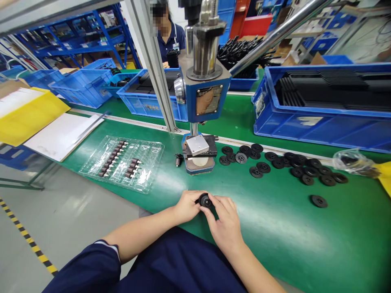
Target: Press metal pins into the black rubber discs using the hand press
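Observation:
Near the front edge of the green table (262,228), my left hand (190,206) and my right hand (224,213) together grip a small round black part (205,200), fingers pinched on it from both sides. Beyond them stands a blue press (207,95) with a metal block (197,145) on its base. A small dark part (178,160) lies just left of the base. To the left, a clear plastic tray (146,152) holds several small dark cylinders with light shafts (113,156). Several black discs (319,201) lie scattered on the right.
Blue bins of black parts (320,120) (137,101) line the far side. A metal post (152,61) rises left of the press. A yellow box (36,114) and white board (64,136) sit at left; a plastic bag (354,160) lies at right. A person (175,38) is behind.

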{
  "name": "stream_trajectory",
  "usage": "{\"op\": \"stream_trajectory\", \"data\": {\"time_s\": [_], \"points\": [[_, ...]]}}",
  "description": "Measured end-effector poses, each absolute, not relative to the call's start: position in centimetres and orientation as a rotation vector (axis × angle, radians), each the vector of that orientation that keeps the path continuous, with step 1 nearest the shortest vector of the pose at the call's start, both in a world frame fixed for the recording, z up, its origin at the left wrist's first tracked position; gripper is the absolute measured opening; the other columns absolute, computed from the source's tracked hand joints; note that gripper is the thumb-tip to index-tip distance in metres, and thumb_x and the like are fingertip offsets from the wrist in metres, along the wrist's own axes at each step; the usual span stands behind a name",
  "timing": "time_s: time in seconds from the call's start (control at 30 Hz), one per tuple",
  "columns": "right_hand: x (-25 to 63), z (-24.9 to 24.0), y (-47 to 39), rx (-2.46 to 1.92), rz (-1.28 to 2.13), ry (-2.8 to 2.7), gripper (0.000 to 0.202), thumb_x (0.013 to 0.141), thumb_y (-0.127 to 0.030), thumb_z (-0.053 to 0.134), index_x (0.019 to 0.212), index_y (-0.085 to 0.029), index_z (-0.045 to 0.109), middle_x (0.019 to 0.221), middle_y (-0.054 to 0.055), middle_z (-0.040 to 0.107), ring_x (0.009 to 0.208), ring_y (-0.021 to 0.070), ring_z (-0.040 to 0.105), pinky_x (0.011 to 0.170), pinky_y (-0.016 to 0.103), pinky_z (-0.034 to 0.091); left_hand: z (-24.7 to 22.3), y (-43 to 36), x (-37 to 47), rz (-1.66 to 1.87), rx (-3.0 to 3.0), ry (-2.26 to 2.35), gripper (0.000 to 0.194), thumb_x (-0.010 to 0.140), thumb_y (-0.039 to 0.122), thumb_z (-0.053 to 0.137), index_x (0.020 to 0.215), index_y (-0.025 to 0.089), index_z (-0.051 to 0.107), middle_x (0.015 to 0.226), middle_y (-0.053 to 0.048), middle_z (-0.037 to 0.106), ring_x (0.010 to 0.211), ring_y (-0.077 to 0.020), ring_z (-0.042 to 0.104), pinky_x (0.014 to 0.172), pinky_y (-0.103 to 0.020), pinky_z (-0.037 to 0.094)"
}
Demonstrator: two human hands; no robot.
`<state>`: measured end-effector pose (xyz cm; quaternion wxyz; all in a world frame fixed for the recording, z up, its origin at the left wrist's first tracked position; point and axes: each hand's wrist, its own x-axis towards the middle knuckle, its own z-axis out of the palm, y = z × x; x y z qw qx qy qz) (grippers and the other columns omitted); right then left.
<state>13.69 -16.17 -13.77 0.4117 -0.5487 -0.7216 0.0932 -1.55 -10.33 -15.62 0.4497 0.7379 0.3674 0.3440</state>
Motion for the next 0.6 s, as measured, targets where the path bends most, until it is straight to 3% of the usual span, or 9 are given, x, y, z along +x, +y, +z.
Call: {"op": "stream_trajectory", "data": {"time_s": [0.2,0.37,0.5,0.6], "points": [[13.7,-13.8,-16.1,-1.406,0.239,-1.83,0.036,0.09,-0.029,0.061,0.124,-0.019,0.056,0.101,0.007,0.061,0.092,0.0208,0.054,0.082,0.039,0.045,-15.3,-10.3,-1.4,0.81,1.802,0.939,0.028,0.077,0.007,0.059,0.1,0.016,0.072,0.091,-0.006,0.075,0.084,-0.0198,0.069,0.083,-0.032,0.053],[14.4,-13.9,-16.4,-1.447,0.309,-1.836,0.035,0.089,-0.029,0.063,0.122,-0.02,0.056,0.101,0.007,0.06,0.094,0.0199,0.053,0.083,0.037,0.045,-15.2,-10.7,-0.8,0.796,1.719,0.974,0.016,0.077,0.017,0.063,0.091,0.016,0.072,0.084,-0.005,0.074,0.081,-0.0211,0.067,0.08,-0.032,0.052],[15.0,-13.9,-15.9,-1.469,0.446,-1.779,0.033,0.087,-0.027,0.064,0.119,-0.022,0.058,0.1,0.006,0.059,0.094,0.0196,0.053,0.087,0.037,0.046,-15.9,-10.8,-0.3,0.845,1.468,0.928,0.031,0.074,0.018,0.067,0.105,0.019,0.062,0.098,-0.006,0.072,0.091,-0.0209,0.066,0.084,-0.031,0.051],[15.4,-13.4,-15.4,-1.525,0.547,-1.691,0.029,0.083,-0.027,0.067,0.112,-0.021,0.062,0.095,0.005,0.06,0.092,0.0198,0.055,0.088,0.038,0.045,-16.0,-10.9,-0.2,0.834,1.381,0.922,0.024,0.076,0.022,0.069,0.096,0.019,0.057,0.09,-0.005,0.07,0.085,-0.0189,0.065,0.079,-0.029,0.05]]}}
